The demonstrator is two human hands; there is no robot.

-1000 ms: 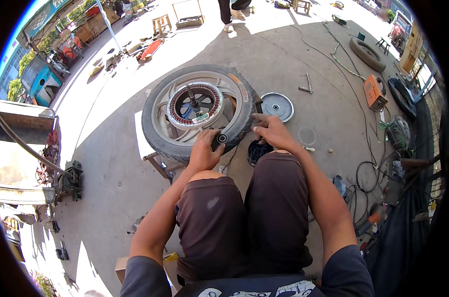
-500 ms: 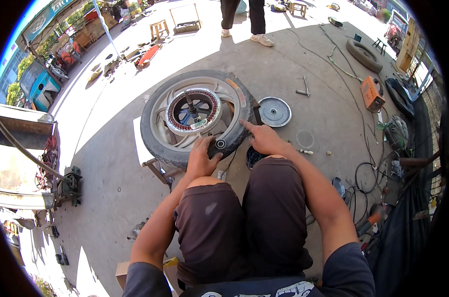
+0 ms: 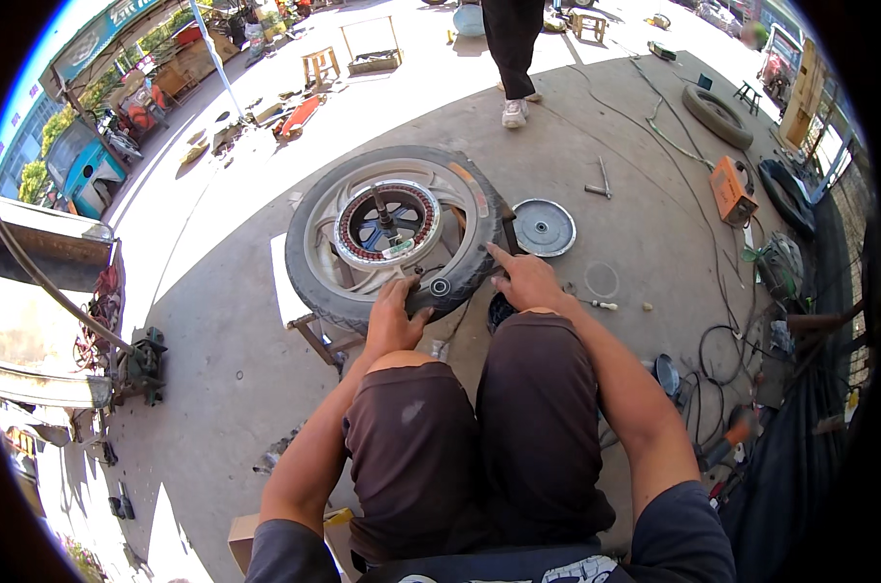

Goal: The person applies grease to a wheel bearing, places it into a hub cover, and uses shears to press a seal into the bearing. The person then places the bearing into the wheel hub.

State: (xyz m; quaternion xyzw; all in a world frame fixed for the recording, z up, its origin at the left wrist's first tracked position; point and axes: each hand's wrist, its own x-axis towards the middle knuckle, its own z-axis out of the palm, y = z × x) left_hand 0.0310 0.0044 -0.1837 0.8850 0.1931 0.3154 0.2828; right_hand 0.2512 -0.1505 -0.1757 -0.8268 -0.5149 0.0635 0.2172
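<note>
A wheel with a black tyre lies flat on a low support in front of me. In its centre sits a hub motor stator ringed with copper-red windings, its shaft pointing up. My left hand rests on the tyre's near side, fingers and thumb apart, holding nothing. Right beside its thumb, a small round bearing lies on the tyre. My right hand is at the tyre's right side, index finger stretched out to the rubber, the other fingers loosely bent and nothing visible in them.
A round metal cover lies right of the wheel, with a T-shaped wrench beyond it. An orange machine and black cables stand at the right. A bench vise is at the left. Another person stands at the far side.
The view has shifted slightly. My right fingertip has slid a little outward on the tyre, while my left hand stays in place. The other person has taken a step.
</note>
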